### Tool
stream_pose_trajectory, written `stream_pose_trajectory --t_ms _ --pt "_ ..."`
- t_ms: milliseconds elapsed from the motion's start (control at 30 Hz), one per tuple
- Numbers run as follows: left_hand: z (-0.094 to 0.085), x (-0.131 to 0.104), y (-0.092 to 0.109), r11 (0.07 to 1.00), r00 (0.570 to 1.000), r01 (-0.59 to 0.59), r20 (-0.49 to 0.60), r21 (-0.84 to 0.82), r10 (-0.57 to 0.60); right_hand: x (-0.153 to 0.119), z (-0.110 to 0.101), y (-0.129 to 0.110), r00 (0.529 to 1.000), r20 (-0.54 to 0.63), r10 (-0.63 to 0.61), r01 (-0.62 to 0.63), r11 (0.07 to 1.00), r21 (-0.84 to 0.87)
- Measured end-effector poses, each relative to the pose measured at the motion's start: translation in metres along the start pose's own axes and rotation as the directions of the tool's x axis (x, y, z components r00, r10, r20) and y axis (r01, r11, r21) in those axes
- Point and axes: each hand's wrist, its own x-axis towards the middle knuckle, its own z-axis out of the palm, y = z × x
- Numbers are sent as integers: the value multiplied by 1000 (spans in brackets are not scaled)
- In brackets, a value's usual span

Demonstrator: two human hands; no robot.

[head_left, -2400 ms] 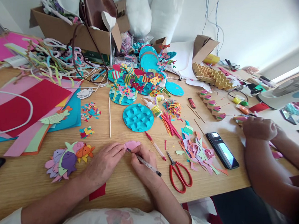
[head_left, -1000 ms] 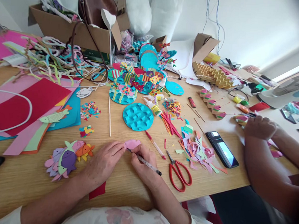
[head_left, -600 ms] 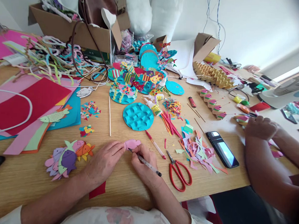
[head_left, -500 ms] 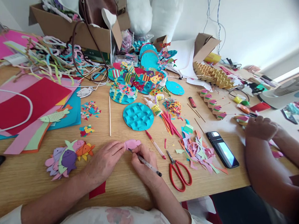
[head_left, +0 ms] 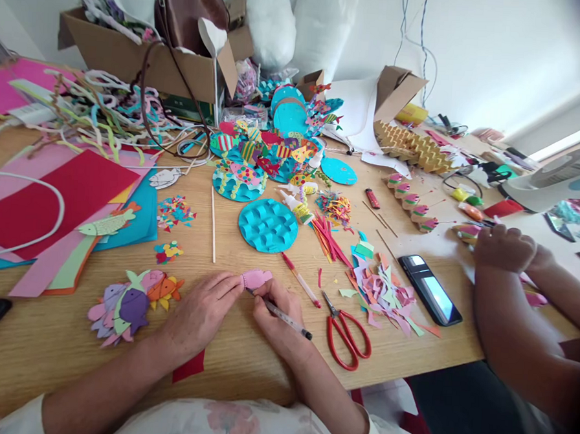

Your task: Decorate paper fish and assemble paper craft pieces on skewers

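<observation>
A small pink paper fish (head_left: 256,279) lies on the wooden table, with a row of dark marks near its left end. The fingers of my left hand (head_left: 213,305) press together on that end and hold it. My right hand (head_left: 278,315) grips a clear pen with a black cap end (head_left: 289,320), its tip at the fish's lower edge. Left of my hands is a pile of cut paper fish (head_left: 127,304). Beyond the pink fish sits a round blue textured disc (head_left: 268,225). Red-handled scissors (head_left: 346,336) lie open to the right.
A phone (head_left: 431,289) and paper scraps (head_left: 386,290) lie to the right, near another person's hands (head_left: 507,249). Coloured sheets (head_left: 52,204) cover the left side. Glue bottles (head_left: 297,208) and a cardboard box (head_left: 133,63) stand farther back.
The pen tip has shifted slightly left along the fish's lower edge with my right hand. My left hand stays in place on the fish.
</observation>
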Motion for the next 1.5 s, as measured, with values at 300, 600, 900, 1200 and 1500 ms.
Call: stream_pose_trajectory --t_ms 300,600,900,1200,1500 --pt "0 0 -1 1000 1000 -4 11 -10 4 -2 0 3 998 -39 39 -37 998 54" --pt "2 -2 -1 999 1000 7 16 -38 -6 0 0 2 1000 -27 14 -13 999 35" --pt "1 -3 -2 999 1000 9 21 -46 -8 -2 -2 1 999 -19 34 -33 999 20" --pt "-1 -1 -1 1000 999 -6 31 -21 7 -2 -3 1 1000 -18 20 -20 999 26" --pt "-1 -1 -1 1000 1000 -4 25 -16 5 -2 -4 -1 999 -4 51 -51 998 44"
